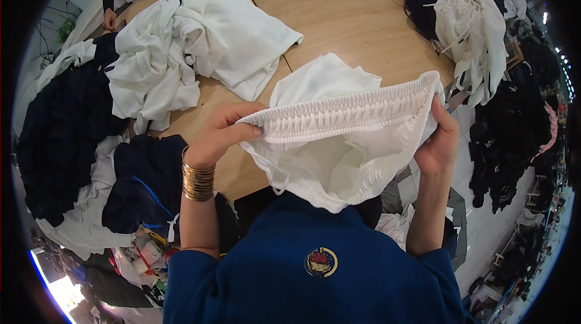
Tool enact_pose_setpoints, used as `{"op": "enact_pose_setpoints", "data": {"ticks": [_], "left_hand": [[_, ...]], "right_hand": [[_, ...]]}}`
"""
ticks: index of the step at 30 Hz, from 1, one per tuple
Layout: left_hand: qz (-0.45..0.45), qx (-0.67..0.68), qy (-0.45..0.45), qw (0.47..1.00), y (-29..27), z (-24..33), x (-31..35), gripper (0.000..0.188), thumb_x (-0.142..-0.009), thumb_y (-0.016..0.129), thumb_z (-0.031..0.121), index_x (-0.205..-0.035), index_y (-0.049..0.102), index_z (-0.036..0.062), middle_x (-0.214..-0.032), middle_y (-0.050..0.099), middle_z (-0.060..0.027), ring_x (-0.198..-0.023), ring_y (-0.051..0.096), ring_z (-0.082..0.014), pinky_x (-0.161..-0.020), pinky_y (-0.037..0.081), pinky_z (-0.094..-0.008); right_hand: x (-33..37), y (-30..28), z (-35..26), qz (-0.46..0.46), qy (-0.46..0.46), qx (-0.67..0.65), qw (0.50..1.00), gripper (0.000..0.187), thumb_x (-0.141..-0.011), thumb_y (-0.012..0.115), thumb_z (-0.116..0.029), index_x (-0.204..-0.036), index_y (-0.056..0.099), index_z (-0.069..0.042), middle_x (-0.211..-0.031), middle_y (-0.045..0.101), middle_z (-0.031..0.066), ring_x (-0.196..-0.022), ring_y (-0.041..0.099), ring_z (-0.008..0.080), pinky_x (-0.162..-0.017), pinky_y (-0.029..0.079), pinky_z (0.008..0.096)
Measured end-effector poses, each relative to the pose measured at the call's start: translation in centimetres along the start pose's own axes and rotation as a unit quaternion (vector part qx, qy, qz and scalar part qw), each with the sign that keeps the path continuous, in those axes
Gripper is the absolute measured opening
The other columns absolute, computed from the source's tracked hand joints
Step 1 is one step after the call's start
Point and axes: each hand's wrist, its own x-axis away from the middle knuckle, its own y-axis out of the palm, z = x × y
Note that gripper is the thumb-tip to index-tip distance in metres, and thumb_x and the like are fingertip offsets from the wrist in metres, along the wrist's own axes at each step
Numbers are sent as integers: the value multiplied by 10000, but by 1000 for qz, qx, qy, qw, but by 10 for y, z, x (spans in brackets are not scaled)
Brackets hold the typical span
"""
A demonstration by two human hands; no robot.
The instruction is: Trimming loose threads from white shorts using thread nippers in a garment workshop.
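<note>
Holding up white pants (327, 154) by the waist are two bare hands, close to the person's chest at the near edge of the wooden table (339, 27). The left hand (221, 133) pinches one end with its thumb on top, and the right hand (437, 139) grips the other end; some fingers hide behind the cloth. The stretchy waistband (339, 112) is bumpy, with rows of little puckers, and the waist hole gapes wide toward the person. A thin white string (280, 186) hangs in a loop near the left hand. The cloth looks plain, soft and a bit crumpled. On the person's blue shirt (272, 251) sits a round badge (321, 262) in red and gold, and any writing on it is too small to tell.
</note>
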Motion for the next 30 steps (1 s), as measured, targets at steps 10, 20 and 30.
{"op": "enact_pose_setpoints", "data": {"ticks": [10, 20, 30], "left_hand": [[74, 39, -12, 996, 11, 2, -3, 330, -747, 557, 118, -1020, 613, -59, -865, 642, -37, -781, 569, -110, -719, 443, -225], [95, -242, 174, 950, 48, 10, -40, 257, -728, 532, 48, -969, 618, 29, -800, 595, -109, -678, 549, -204, -636, 444, -296], [59, -63, -14, 996, -7, 1, -14, 206, -797, 627, 104, -976, 635, 3, -849, 631, -6, -805, 565, -86, -732, 443, -240]], "right_hand": [[-3, 2, -17, 45, 10, 214, 976, 295, -797, 648, -138, -1069, 589, -39, -802, 613, -26, -578, 518, 51, -539, 393, 180], [-41, 46, 18, -250, 53, 559, 789, 219, -742, 721, -232, -827, 631, -51, -687, 573, -26, -580, 418, 34, -538, 315, 205], [-19, 29, -68, -61, -122, 123, 983, 95, -797, 557, -125, -744, 497, -74, -714, 533, 20, -657, 550, 133, -607, 455, 273]]}}
